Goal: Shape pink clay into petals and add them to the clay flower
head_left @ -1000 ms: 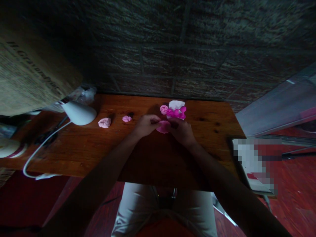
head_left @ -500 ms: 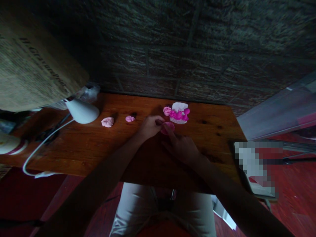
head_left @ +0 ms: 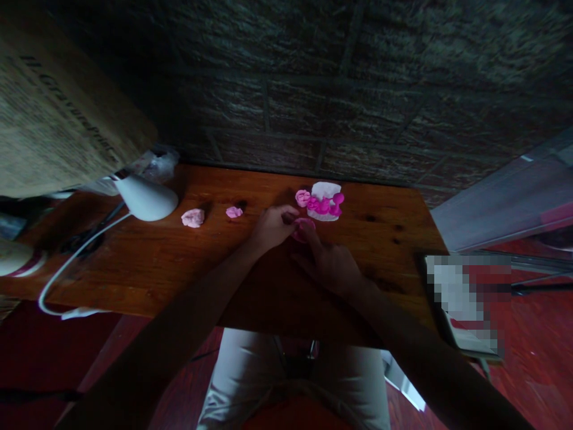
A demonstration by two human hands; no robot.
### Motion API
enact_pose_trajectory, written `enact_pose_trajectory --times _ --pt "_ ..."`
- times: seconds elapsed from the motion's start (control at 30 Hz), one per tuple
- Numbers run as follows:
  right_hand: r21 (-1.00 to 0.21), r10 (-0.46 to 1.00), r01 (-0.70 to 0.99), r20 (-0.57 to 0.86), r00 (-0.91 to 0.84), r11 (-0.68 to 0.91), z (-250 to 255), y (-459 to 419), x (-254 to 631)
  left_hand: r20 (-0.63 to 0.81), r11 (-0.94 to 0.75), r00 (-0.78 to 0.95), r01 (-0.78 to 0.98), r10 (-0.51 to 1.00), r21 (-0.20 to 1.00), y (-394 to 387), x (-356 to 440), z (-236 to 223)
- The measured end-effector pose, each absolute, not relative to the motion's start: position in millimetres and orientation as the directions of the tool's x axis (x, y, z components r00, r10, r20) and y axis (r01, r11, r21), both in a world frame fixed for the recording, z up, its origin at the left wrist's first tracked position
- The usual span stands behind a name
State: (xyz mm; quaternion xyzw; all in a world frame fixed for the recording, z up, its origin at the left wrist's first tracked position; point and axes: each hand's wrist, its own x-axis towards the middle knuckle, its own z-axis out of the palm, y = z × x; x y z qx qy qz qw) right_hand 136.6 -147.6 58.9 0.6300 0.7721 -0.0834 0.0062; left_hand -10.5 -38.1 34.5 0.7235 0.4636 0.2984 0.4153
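Note:
My left hand (head_left: 274, 227) pinches the left edge of a thin, round pink disc (head_left: 306, 223); its material cannot be made out. My right hand (head_left: 335, 266) is just right of it, with its index finger stretched out against the disc's face and the thumb held apart. Past the disc lies a white sheet (head_left: 326, 190) carrying several bright magenta pieces (head_left: 336, 206). Beside that sheet, on its left, sits a pink rose-like flower (head_left: 303, 197).
Two crumpled pink lumps, a small one (head_left: 234, 212) and a larger pale one (head_left: 193, 218), lie left on the wooden table (head_left: 147, 269). A lamp with a white base (head_left: 152, 200), printed shade (head_left: 67, 119) and white cable (head_left: 76, 263) stands farther left. A stone-patterned wall (head_left: 290, 113) rises behind.
My right hand has let go of the disc's right edge, drawn back toward me and put its index finger onto the disc. My left hand keeps its pinch.

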Motion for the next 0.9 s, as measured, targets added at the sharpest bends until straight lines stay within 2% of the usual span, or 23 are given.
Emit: enact_pose_trajectory --times 0.1,0.3,0.47,0.67,0.9 --pt "-0.099 0.978 0.979 -0.092 -0.186 0.177 57.0 -150.5 137.9 0.039 -0.218 0.390 0.428 0.920 0.877 -38.4 -9.8 36.0" --pt "-0.051 0.984 0.993 -0.139 -0.115 0.109 58.4 -145.4 136.0 0.035 -0.227 0.381 0.471 0.924 0.852 -39.9 -8.6 38.5" --pt "-0.102 0.986 0.989 -0.117 -0.118 0.106 54.2 -145.9 138.1 0.044 -0.228 0.371 0.469 0.928 0.853 -38.4 -8.8 34.4" --pt "-0.215 0.986 0.963 0.022 -0.163 0.164 47.2 -151.0 140.8 0.031 -0.209 0.380 0.437 0.924 0.875 -38.1 -9.7 34.1" --pt "-0.190 0.993 0.975 -0.005 -0.119 0.116 46.4 -145.0 137.8 0.054 -0.234 0.383 0.439 0.922 0.867 -37.1 -9.4 32.0"
